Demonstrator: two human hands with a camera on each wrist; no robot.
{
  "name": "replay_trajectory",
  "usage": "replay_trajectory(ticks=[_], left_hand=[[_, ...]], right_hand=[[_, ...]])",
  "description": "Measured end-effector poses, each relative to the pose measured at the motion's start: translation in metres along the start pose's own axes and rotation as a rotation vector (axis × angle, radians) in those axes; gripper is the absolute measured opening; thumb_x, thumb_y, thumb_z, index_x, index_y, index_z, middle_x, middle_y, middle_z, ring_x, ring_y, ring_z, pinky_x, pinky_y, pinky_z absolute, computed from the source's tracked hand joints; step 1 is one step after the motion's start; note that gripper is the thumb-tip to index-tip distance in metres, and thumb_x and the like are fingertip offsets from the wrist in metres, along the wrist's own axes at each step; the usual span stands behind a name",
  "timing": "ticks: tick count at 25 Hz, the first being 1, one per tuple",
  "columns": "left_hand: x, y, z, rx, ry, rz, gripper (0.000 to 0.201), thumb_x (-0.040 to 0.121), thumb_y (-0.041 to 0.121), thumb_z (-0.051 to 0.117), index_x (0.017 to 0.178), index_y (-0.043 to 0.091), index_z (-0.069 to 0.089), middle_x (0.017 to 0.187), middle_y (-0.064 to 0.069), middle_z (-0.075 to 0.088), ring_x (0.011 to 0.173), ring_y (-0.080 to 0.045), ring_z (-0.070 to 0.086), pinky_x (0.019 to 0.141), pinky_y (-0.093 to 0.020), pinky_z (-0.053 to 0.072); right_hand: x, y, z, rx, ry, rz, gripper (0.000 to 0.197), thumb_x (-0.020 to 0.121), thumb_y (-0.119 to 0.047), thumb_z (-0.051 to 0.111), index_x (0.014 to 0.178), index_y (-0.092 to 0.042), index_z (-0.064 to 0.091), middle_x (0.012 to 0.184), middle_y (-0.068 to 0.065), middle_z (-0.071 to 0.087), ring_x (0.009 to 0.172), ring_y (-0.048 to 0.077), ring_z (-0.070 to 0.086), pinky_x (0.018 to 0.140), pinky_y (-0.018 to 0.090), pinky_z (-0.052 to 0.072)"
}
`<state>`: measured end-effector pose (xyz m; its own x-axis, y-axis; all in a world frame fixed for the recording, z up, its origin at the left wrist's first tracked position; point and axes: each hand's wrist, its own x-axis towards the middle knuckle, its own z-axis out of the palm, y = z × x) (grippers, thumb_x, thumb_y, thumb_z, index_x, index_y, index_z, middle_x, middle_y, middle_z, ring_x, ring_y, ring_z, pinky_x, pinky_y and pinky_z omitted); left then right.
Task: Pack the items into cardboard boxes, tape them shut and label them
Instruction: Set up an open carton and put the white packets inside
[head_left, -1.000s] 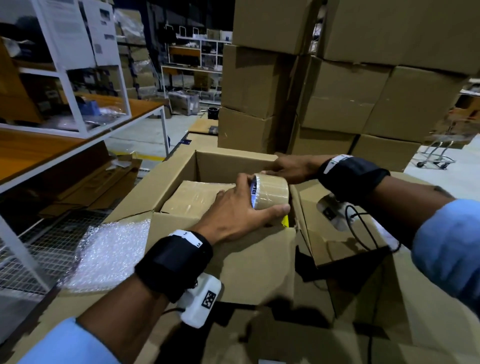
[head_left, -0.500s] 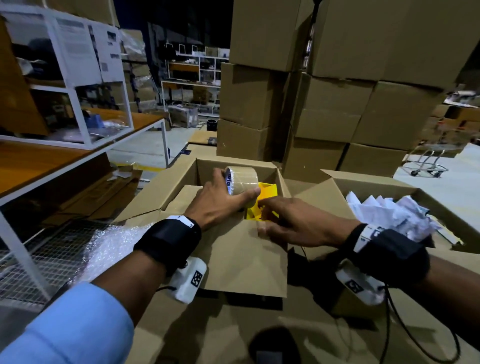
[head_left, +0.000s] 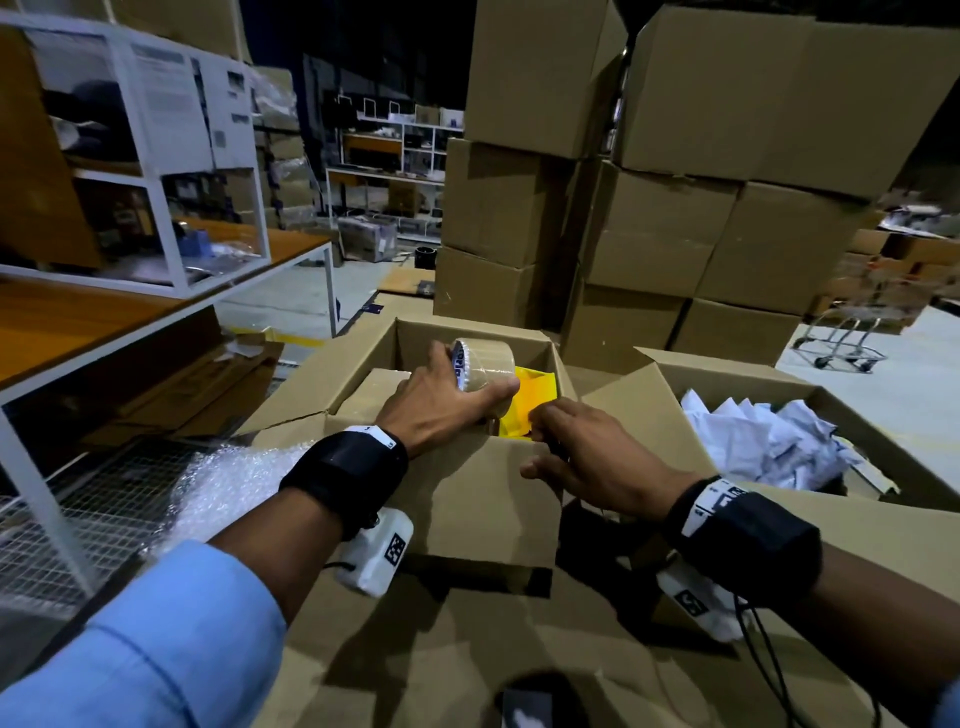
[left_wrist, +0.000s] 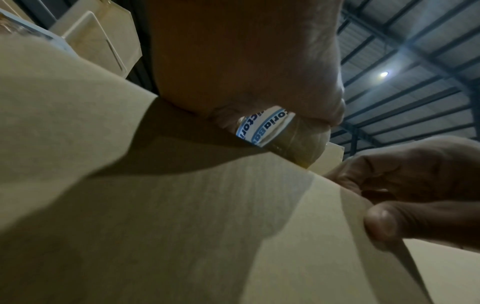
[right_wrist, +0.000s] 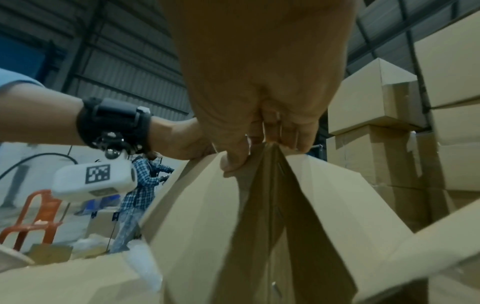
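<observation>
An open cardboard box (head_left: 467, 332) stands in front of me. Its near flap (head_left: 467, 493) is folded inward. My left hand (head_left: 462, 387) grips a roll of brown tape (head_left: 485, 366) and rests it on that flap's far edge. The roll's blue-printed core (left_wrist: 262, 131) shows under the palm in the left wrist view. My right hand (head_left: 545, 439) pinches the flap's right edge, its thumb on top (left_wrist: 381, 222) and fingers (right_wrist: 259, 150) curled over the cardboard. Inside the box lie a yellow item (head_left: 537, 395) and a brown wrapped parcel (head_left: 382, 387).
Bubble wrap (head_left: 223, 483) lies left of the box. A second open box (head_left: 727, 374) at right holds crumpled white paper (head_left: 769, 441). Stacked cartons (head_left: 649, 234) rise behind. A shelved table (head_left: 130, 312) stands left. Another person (right_wrist: 140, 185) and an orange chair (right_wrist: 33, 216) are farther off.
My right hand came back from the box's far side and took hold of the near flap's right edge. The left hand carried the tape roll farther over the box. The yellow item came into sight.
</observation>
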<state>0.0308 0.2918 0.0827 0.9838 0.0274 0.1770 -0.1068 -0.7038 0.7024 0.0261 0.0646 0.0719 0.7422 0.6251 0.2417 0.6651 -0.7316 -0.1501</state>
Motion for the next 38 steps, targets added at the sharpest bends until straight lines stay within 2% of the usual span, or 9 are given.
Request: replay_trajectory(ticks=[4,7,18,23,26,28,32,36,38], left_hand=[[-0.005,0.003,-0.001,-0.033,-0.018,-0.001,0.095,0.063,0.093,0.051,0.125,0.024,0.033,0.126,-0.01,0.06,0.111,-0.03,0.061,0.097,-0.047,0.051],[-0.01,0.005,-0.003,-0.025,-0.017,0.008,0.087,0.07,0.089,0.054,0.124,0.024,0.033,0.124,-0.008,0.059,0.107,-0.028,0.062,0.095,-0.047,0.052],[-0.03,0.017,-0.009,-0.097,-0.062,0.014,0.102,0.062,0.094,0.052,0.131,0.022,0.031,0.122,-0.003,0.06,0.101,-0.02,0.064,0.091,-0.045,0.057],[-0.029,0.036,-0.015,-0.138,-0.081,-0.015,0.1,0.066,0.091,0.045,0.134,0.018,0.032,0.126,-0.005,0.057,0.102,-0.021,0.063,0.088,-0.04,0.055],[-0.021,0.047,-0.018,-0.144,-0.121,0.003,0.099,0.069,0.089,0.043,0.137,0.017,0.029,0.13,-0.006,0.056,0.099,-0.016,0.062,0.077,-0.031,0.052],[-0.015,0.056,-0.019,-0.102,-0.155,0.021,0.1,0.078,0.084,0.041,0.144,0.012,0.023,0.13,-0.006,0.055,0.093,-0.011,0.059,0.069,-0.024,0.044],[-0.004,0.068,-0.019,-0.148,-0.185,-0.003,0.103,0.08,0.082,0.039,0.147,0.007,0.016,0.139,-0.01,0.051,0.108,-0.019,0.054,0.085,-0.028,0.038],[0.006,0.071,-0.021,-0.116,-0.2,-0.026,0.128,0.063,0.092,0.035,0.152,0.004,0.008,0.143,-0.014,0.051,0.119,-0.027,0.057,0.086,-0.031,0.04],[0.017,0.07,-0.02,-0.107,-0.22,-0.042,0.116,0.072,0.089,0.03,0.15,0.005,0.012,0.133,-0.012,0.054,0.105,-0.02,0.06,0.077,-0.028,0.042]], right_hand=[[0.001,-0.003,0.006,0.115,0.075,-0.012,0.021,0.091,-0.039,0.064,0.089,-0.022,0.053,0.105,-0.002,0.048,0.086,0.017,0.048,0.072,0.036,0.047],[0.0,-0.005,0.007,0.163,0.091,0.009,0.017,0.09,-0.03,0.065,0.083,-0.02,0.053,0.103,0.0,0.048,0.088,0.02,0.048,0.075,0.04,0.049],[-0.032,-0.007,-0.013,0.122,-0.008,-0.011,0.017,0.091,-0.039,0.067,0.088,-0.028,0.055,0.101,-0.004,0.047,0.088,0.012,0.046,0.075,0.03,0.044],[-0.027,-0.006,-0.032,0.101,-0.008,0.003,0.027,0.087,-0.047,0.071,0.102,-0.028,0.061,0.097,-0.01,0.052,0.083,0.007,0.052,0.073,0.027,0.043],[-0.013,-0.007,-0.056,0.077,0.093,0.004,0.047,0.084,-0.043,0.075,0.12,-0.019,0.058,0.112,-0.001,0.058,0.097,0.014,0.057,0.084,0.031,0.047],[0.001,-0.008,-0.071,0.054,0.115,-0.014,0.067,0.083,-0.039,0.078,0.138,-0.014,0.048,0.132,0.006,0.053,0.117,0.019,0.053,0.097,0.031,0.046],[0.029,-0.014,-0.089,0.035,0.065,-0.02,0.103,0.081,-0.034,0.081,0.157,-0.013,0.016,0.154,0.009,0.03,0.136,0.023,0.038,0.111,0.032,0.039],[0.049,-0.008,-0.092,-0.012,0.052,-0.049,0.1,0.078,-0.034,0.083,0.156,-0.02,0.022,0.15,0.007,0.034,0.132,0.022,0.04,0.107,0.035,0.043],[0.059,-0.001,-0.092,-0.063,0.038,-0.049,0.095,0.078,-0.041,0.081,0.153,-0.02,0.027,0.146,0.006,0.039,0.127,0.022,0.041,0.105,0.039,0.044]])
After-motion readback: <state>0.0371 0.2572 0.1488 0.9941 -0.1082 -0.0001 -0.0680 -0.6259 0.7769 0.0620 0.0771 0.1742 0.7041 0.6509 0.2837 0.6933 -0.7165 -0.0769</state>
